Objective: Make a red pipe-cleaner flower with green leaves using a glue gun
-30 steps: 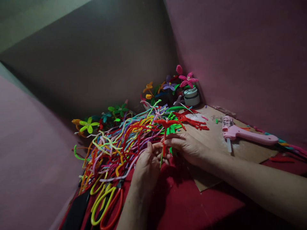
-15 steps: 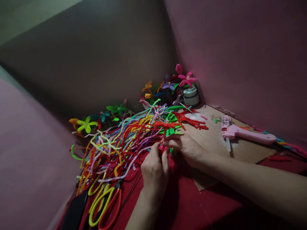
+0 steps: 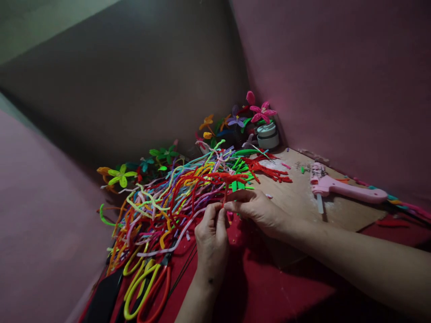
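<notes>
A red pipe cleaner (image 3: 226,192) stands up from between my fingertips. My left hand (image 3: 213,235) pinches its lower end, thumb and forefinger together. Close beside it, my right hand (image 3: 261,211) grips the same piece from the right with thumb and forefinger. The fingertips of both hands nearly meet, and the part between them is hidden. Just behind lie red pipe cleaner pieces (image 3: 271,171) and a large tangled heap of coloured pipe cleaners (image 3: 158,197).
A pink glue gun (image 3: 350,188) rests on a brown board (image 3: 353,214) at the right. Scissors with yellow and orange handles (image 3: 148,285) and a black flat object (image 3: 104,294) lie front left. Pipe cleaner flowers (image 3: 263,111) and a grey-white lidded container (image 3: 268,136) stand at the back.
Both hands have shifted slightly left with the red pipe cleaner, and my left hand has turned a little. Their fingertips are now closer together.
</notes>
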### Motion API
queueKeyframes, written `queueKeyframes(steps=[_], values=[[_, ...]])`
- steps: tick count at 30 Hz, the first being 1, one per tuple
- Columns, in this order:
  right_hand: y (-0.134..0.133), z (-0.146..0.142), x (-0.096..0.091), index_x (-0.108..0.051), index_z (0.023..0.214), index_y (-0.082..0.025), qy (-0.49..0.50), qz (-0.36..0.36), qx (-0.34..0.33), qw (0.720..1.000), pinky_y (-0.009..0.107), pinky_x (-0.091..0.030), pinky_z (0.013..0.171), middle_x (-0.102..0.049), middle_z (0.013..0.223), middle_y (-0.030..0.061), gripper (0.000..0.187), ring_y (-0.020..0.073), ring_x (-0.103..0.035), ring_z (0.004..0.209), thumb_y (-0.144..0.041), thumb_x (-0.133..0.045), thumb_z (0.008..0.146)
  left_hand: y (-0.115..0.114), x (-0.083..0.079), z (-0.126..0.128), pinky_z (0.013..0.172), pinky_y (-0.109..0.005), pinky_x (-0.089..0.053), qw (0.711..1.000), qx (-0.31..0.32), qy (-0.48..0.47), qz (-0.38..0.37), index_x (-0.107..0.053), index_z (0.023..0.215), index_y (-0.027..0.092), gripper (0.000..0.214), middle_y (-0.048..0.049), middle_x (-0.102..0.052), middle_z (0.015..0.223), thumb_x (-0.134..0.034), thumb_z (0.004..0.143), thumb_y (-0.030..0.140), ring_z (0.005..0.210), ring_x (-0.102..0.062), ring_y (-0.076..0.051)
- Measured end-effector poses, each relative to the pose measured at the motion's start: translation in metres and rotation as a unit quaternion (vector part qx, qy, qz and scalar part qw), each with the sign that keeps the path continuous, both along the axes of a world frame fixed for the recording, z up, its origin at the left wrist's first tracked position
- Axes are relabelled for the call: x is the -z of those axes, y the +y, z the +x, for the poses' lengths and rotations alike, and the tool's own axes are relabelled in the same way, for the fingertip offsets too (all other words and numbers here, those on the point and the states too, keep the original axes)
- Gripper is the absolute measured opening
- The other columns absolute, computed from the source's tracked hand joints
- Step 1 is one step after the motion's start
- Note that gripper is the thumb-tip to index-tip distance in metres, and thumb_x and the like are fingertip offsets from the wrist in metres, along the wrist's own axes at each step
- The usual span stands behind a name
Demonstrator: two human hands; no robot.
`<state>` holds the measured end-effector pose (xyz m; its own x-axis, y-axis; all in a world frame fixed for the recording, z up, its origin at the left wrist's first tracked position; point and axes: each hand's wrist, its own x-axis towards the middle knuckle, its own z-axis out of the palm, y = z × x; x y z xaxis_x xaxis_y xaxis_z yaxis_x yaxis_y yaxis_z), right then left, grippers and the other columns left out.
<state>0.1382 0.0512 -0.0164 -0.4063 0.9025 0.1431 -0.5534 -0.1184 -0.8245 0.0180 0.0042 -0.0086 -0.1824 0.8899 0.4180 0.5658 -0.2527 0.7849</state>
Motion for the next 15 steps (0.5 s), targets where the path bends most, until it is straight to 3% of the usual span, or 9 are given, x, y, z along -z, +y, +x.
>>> queueKeyframes(steps=[7,15], values=[[-0.001,0.006,-0.01,-0.07,0.071,-0.016,-0.035,0.031,-0.019,0.999,0.027,-0.038,0.066,-0.059,0.066,-0.0007,0.015,0.0116,-0.05,0.066,-0.028,-0.072,0.062,-0.003,-0.008,0.0,0.044,-0.018,-0.03,0.986,0.052,-0.14,-0.069,-0.059,0.078,0.017,0.016,0.0046,-0.045,0.056,-0.057,0.078,0.033,0.047,-0.037,-0.006],[0.0,0.003,-0.012,-0.069,0.068,-0.015,-0.008,-0.016,-0.023,1.0,0.027,-0.04,0.067,-0.063,0.068,0.0003,0.017,0.0122,-0.053,0.066,-0.023,-0.075,0.055,-0.001,-0.014,0.002,0.04,-0.014,-0.018,0.921,0.123,-0.337,-0.152,-0.052,0.077,0.015,0.015,0.0078,-0.04,0.049,-0.059,0.079,0.029,0.04,-0.027,-0.001]])
